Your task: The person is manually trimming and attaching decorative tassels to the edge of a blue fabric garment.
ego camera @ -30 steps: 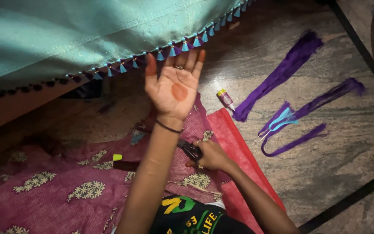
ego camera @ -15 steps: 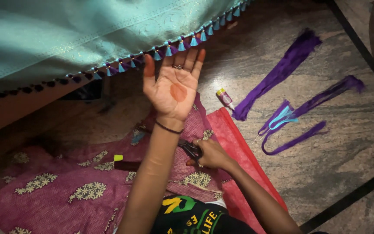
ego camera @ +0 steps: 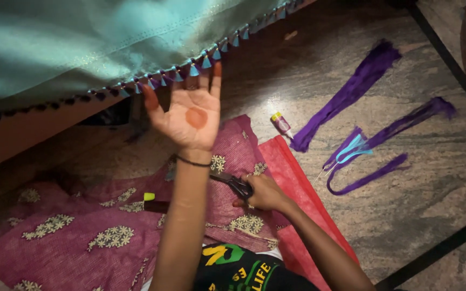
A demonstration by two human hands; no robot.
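Head view, left hand [ego camera: 191, 116] raised palm up, fingers [ego camera: 216, 81] spread apart touching the tasselled edge of a teal cloth [ego camera: 82, 43], right hand [ego camera: 262, 192] low, fingers clamped on black scissors [ego camera: 233, 184] over maroon embroidered fabric [ego camera: 98, 231], purple thread bundles [ego camera: 351, 97] well apart on the stone floor [ego camera: 427, 178].

Glossy teal cloth [ego camera: 82, 48], polished stone floor [ego camera: 405, 215]

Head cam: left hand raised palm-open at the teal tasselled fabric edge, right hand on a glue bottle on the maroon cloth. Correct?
One thing is off. In the head view the right hand rests on black-handled scissors, not a glue bottle; the small glue bottle lies untouched on the stone floor. The left hand is raised palm-open at the teal tasselled fabric, above the maroon cloth.
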